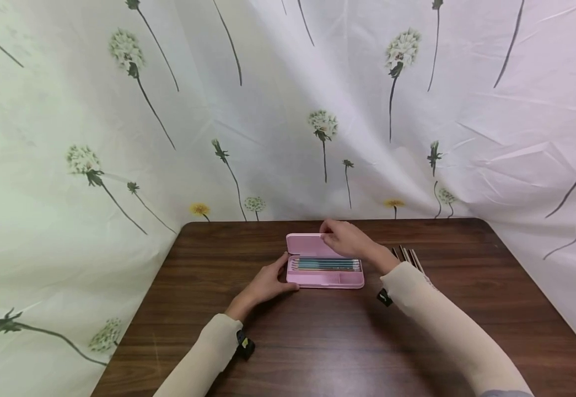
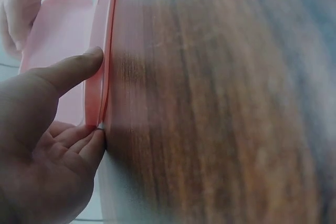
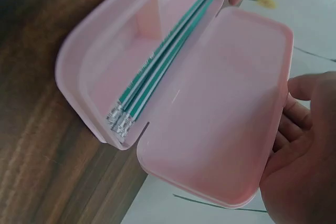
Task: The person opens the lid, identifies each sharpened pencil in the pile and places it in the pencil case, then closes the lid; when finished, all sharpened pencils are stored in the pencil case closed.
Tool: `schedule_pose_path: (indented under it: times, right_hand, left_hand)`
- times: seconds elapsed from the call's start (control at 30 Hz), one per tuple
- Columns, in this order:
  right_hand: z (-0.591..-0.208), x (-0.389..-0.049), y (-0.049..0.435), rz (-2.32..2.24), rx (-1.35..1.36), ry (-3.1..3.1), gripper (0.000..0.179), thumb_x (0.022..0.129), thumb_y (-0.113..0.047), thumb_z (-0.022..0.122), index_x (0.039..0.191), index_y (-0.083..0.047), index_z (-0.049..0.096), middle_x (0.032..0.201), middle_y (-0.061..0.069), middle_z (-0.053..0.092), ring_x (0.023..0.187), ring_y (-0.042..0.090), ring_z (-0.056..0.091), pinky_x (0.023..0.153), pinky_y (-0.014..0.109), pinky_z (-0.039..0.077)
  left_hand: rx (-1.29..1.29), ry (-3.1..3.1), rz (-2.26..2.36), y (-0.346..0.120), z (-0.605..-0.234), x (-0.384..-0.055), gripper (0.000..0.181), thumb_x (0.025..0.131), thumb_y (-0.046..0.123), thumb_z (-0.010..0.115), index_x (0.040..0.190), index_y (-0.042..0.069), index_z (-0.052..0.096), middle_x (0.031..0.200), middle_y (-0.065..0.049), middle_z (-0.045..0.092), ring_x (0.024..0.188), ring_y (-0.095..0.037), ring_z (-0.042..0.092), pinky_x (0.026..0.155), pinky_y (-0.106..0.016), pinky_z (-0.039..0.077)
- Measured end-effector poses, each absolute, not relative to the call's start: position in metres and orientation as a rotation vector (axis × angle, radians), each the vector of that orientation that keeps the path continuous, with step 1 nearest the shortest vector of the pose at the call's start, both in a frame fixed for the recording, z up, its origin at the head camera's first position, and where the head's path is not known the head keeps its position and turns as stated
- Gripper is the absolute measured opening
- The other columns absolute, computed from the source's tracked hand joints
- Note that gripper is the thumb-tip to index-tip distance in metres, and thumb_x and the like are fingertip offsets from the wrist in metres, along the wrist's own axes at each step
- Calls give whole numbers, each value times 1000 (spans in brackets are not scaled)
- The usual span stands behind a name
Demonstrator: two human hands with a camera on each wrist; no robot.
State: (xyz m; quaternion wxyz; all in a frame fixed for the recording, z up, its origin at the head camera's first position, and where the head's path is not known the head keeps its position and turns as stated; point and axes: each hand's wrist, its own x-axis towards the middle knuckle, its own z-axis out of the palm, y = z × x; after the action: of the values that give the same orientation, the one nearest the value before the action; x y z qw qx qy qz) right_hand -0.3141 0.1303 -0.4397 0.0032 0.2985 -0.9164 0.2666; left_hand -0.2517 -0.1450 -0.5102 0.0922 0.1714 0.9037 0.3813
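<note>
A pink pencil case [image 1: 312,280] lies on the table with its lid [image 1: 303,243] raised at the back. Inside, several green striped pencils [image 3: 164,64] rest side by side in the long rear compartment; smaller compartments run along the front. My left hand [image 1: 266,283] grips the case's left end, thumb [image 2: 86,66] on the front wall and fingers around the corner. At the lid's upper edge, my right hand [image 1: 348,238] pinches the rim between thumb and fingers, as the right wrist view shows [image 3: 307,129].
Several loose pencils or thin sticks [image 1: 409,258] lie right of the case, partly hidden behind the right forearm. The brown wooden table [image 1: 307,342] meets a white curtain [image 1: 278,110] with dandelion prints at its back edge.
</note>
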Motion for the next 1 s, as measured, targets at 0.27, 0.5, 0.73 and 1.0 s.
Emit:
schedule_pose_path:
  times: [0.27,0.5,0.73,1.0]
  right_hand:
    - [-451,-293,127,737,1071,-2807,32,109,-25,60,137,-15,69,128,3,75,109,19,72,97,47,59]
    - [-471,-275,125,610,1232,-2715,32,111,-21,58,139,-14,72,144,4,69,132,24,67,109,47,55]
    - [-485,-257,127,494,1451,-2733,61,107,-34,63,159,-5,50,166,13,47,153,32,47,124,50,41]
    - [-494,-251,129,462,1585,-2799,63,113,-34,49,165,-1,35,174,17,32,163,33,29,132,51,26]
  left_hand:
    - [524,2699,1127,-147,-512,-254,97,92,29,86,168,4,30,164,-22,47,149,-35,52,120,-51,44]
    - [605,2748,1061,-148,-515,-255,99,92,32,86,164,-7,31,156,-29,53,143,-39,57,115,-55,48]
    - [553,2738,1074,-147,-511,-253,102,90,32,87,165,-5,30,162,-31,45,148,-41,50,120,-55,43]
    - [529,2739,1033,-146,-509,-254,101,90,32,88,165,-4,31,164,-28,44,151,-39,48,123,-52,41]
